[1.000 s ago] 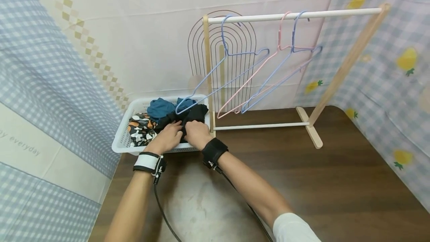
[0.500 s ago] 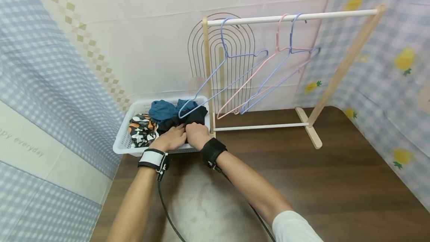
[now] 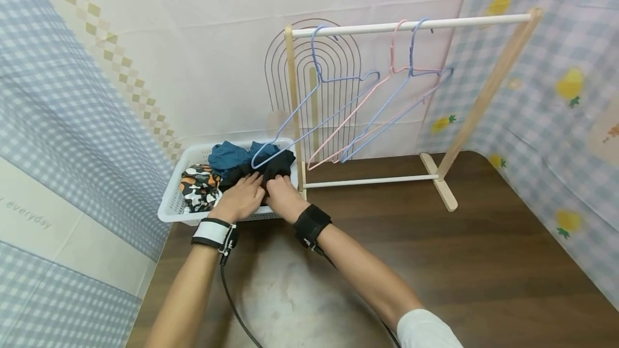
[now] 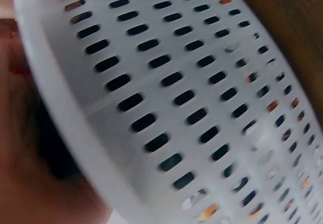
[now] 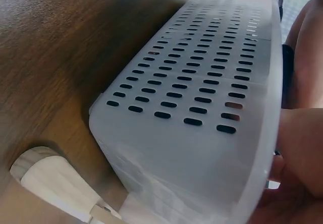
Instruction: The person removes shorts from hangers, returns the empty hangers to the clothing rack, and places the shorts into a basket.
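Observation:
In the head view both hands are inside a white perforated basket point(image 3: 170, 203). My left hand point(image 3: 240, 197) rests on a black garment point(image 3: 280, 164) with its fingers laid out forward. Close beside it, my right hand point(image 3: 284, 197) curls its fingers into the same black cloth, which hides the fingertips. Bunched teal cloth point(image 3: 227, 157) lies behind the hands, and a black garment with orange and white print point(image 3: 200, 187) is to their left. Both wrist views show mostly the basket wall point(image 4: 166, 77), with part of the right hand point(image 5: 303, 173) past the rim.
A rack with a white rail point(image 3: 367, 29) and wooden legs stands right of the basket. Two blue hangers point(image 3: 295, 113) and a pink hanger point(image 3: 348, 117) hang from it; one blue hanger's end overhangs the basket. A cable point(image 3: 232, 305) trails from the left wristband.
The hands stay at the black garment in the basket, with only small shifts of the left hand and fingers. The head view has moved slightly, so the rack appears a little further left.

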A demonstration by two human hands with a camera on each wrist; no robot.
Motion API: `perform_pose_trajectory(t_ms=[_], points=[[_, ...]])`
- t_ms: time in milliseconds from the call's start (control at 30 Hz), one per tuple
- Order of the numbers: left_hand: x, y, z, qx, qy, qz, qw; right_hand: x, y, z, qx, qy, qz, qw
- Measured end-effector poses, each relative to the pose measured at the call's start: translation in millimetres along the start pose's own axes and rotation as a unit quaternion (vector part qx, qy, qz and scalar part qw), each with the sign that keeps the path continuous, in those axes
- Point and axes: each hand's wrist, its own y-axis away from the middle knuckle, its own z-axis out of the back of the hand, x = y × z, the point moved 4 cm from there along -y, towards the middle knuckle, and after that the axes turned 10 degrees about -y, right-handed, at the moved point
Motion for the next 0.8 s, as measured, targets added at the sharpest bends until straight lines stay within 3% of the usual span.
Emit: perform_pose_trajectory(t_ms=[233,333,533,800], points=[[-7.2,2.5,11.5,-0.073,-0.037,0.012,0.9966,-2,20,9,-0.065,-0.006,0.031,0.997],[-10.4,8.8,12.9,-0.09,-0.026,0.022,0.9954,-4,31,8,-0.1,-0.005,0.043,0.994],[-17.7,19.1,19.4,-0.106,0.017,0.034,0.9937,-7,39,15,-0.139,-0.004,0.049,0.989],[-22.3,29.3,19.8,-0.098,0.023,0.04,0.9941,-20,44,26,-0.133,-0.053,0.031,0.989]])
